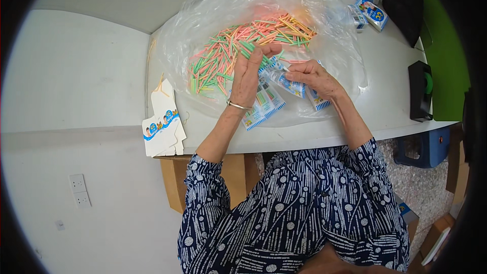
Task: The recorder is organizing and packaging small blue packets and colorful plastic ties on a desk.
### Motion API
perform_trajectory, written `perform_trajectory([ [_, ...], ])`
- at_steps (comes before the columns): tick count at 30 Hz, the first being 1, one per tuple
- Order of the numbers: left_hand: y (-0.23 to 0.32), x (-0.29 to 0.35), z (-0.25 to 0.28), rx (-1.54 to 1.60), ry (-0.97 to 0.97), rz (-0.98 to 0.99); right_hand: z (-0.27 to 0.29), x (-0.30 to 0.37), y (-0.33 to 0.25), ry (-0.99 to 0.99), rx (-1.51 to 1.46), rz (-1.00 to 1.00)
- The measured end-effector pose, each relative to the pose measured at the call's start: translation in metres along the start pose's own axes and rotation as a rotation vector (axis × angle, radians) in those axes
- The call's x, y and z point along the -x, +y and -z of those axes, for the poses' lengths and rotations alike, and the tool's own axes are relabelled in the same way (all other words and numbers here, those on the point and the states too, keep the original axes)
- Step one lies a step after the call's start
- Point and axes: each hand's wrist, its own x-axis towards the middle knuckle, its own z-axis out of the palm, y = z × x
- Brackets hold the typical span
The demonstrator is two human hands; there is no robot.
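My left hand point(247, 73) is closed round a bundle of thin green sticks point(249, 50), their ends poking out past the thumb. Close to its right, my right hand point(315, 78) pinches a small blue-and-white plastic packet point(290, 82) by its upper part. Beneath the hands lie more printed packets point(264, 105) with blue striped ends, partly covering one another. A loose heap of pink, green and yellow sticks point(253, 33) spreads out just beyond my hands, on a clear plastic bag point(335, 35). Whether sticks are inside the pinched packet I cannot tell.
Flat printed white cartons point(163, 122) sit at the table's left front corner. Small blue-and-white boxes point(370, 12) and a black bag point(402, 5) are at the far right. A black tape dispenser point(420, 91) stands near the right edge, above a blue stool point(423, 149).
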Motion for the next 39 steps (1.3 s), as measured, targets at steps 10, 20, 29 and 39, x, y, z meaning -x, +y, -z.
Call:
perform_trajectory([
  [10, -0.005, 0.01, -0.003, 0.037, 0.07, -0.099, 0.007, -0.002, 0.005, -0.048, 0.029, -0.001],
  [20, -0.003, 0.014, -0.002, 0.084, 0.023, -0.004, 0.007, -0.001, 0.007, -0.093, 0.061, 0.021],
  [29, -0.007, 0.018, -0.001, 0.028, -0.028, 0.024, 0.001, 0.001, 0.004, -0.046, 0.099, 0.046],
  [39, -0.01, 0.007, 0.028, -0.033, 0.025, -0.067, -0.002, -0.017, -0.008, 0.008, 0.213, 0.185],
])
